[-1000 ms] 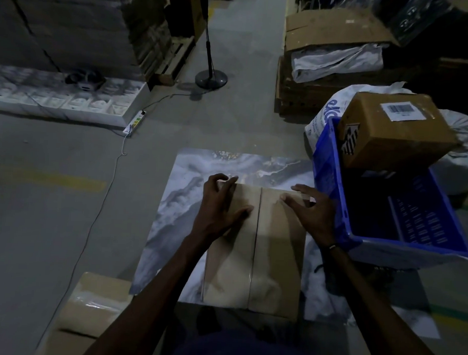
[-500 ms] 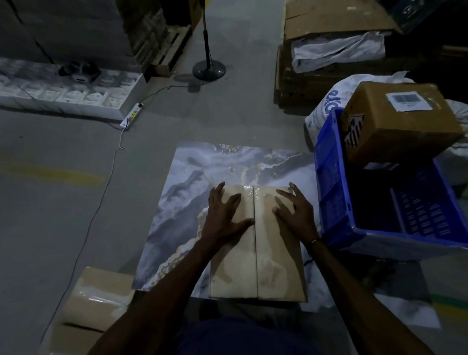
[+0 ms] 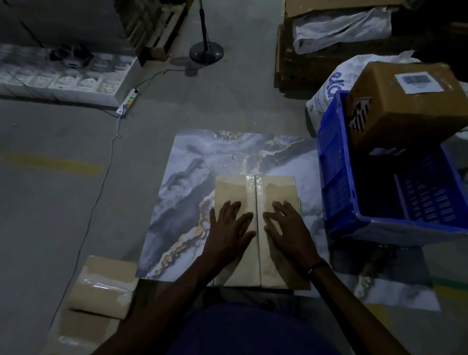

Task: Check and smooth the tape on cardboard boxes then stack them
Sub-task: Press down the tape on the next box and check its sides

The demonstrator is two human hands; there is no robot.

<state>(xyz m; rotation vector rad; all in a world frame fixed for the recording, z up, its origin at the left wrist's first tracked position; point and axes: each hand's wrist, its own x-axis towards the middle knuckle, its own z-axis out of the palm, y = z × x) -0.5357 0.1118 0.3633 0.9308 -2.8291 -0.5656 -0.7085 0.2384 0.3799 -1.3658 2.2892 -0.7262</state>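
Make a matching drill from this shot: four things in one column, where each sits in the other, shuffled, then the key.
Things
1. hands
2. labelled box
3. taped box
4. fan base

Places
A. on the marble sheet
B. tilted on the rim of the blue crate
C. on the floor, far centre
D. flat on the taped box, left hand and right hand either side of the tape seam

Pairs: 1-D, 2-B, 3-A, 4-C

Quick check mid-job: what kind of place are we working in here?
Likely a warehouse or packing area: concrete floor, wooden pallet, a blue crate holding a labelled carton.
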